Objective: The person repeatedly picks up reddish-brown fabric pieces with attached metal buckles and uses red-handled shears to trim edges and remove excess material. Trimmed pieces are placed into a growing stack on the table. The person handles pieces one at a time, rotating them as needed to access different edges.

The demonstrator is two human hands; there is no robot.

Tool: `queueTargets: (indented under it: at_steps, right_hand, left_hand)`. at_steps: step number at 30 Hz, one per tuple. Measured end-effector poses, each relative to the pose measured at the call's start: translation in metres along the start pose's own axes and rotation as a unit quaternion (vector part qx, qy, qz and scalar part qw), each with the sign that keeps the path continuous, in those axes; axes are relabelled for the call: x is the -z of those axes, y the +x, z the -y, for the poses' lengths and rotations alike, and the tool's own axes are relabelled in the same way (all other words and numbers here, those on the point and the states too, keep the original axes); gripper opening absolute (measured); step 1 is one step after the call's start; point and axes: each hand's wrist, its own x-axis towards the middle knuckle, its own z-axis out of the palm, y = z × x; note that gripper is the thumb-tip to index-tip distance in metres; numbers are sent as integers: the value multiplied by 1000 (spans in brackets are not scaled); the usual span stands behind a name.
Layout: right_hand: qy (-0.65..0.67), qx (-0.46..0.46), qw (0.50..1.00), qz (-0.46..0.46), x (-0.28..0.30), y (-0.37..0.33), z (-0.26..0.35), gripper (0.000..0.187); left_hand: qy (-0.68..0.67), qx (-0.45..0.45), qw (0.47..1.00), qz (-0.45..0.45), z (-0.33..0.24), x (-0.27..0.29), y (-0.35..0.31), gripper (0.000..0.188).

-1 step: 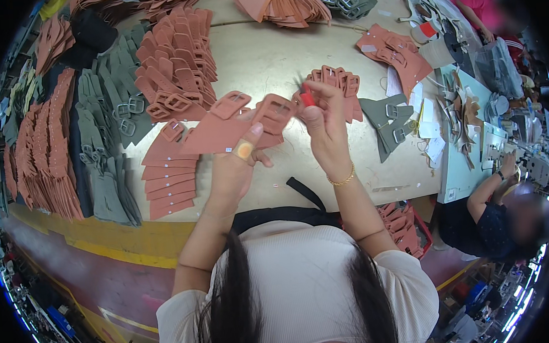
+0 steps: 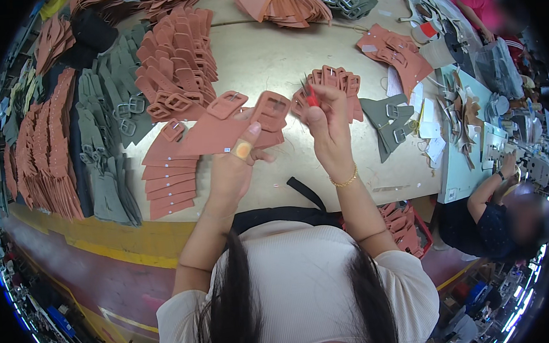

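My left hand (image 2: 243, 149) grips a salmon-coloured leather piece (image 2: 212, 132) by its edge, thumb on top. Two straps with covered buckles stand at its upper edge; the right-hand buckle (image 2: 272, 107) is raised towards my right hand. In my right hand (image 2: 327, 121) is a pair of thread snips (image 2: 312, 97) with a red grip, blades pointing up and apart from the leather. Behind that hand lies a group of salmon buckled pieces (image 2: 349, 84). Left of my left hand, similar pieces (image 2: 170, 187) lie in an overlapping row.
Stacks of salmon straps (image 2: 176, 58) and grey-green buckled straps (image 2: 100, 144) fill the table's left side. At right lie a grey-green buckled piece (image 2: 388, 123), paper slips and thread spools (image 2: 436, 55). A person (image 2: 497, 214) sits by a machine at right. A red crate (image 2: 424, 238) stands below the table edge.
The snips have shifted slightly right in my right hand, and their blades look sharper now. The leather piece in my left hand has tilted a little.
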Motion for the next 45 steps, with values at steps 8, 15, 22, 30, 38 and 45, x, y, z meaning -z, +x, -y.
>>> queueTargets:
  at_steps: [8, 15, 22, 30, 38, 45]
  right_hand:
    - [-216, 155, 964, 20, 9, -13, 5, 32]
    - [-246, 186, 950, 41, 14, -11, 5, 34]
    - [-245, 193, 950, 27, 10, -10, 4, 32]
    - [-260, 177, 948, 44, 10, -13, 1, 25]
    - [63, -49, 996, -26, -1, -19, 6, 30]
    - [-3, -55, 996, 73, -11, -18, 17, 15]
  left_hand:
    - [31, -33, 998, -32, -6, -9, -4, 35]
    - [86, -29, 996, -26, -5, -8, -4, 34]
    - [105, -28, 994, -19, -2, -3, -3, 36]
    - [147, -26, 989, 2, -4, 1, 0, 40]
    - [43, -71, 996, -28, 0, -4, 1, 40]
    - [77, -67, 994, -38, 6, -7, -2, 40]
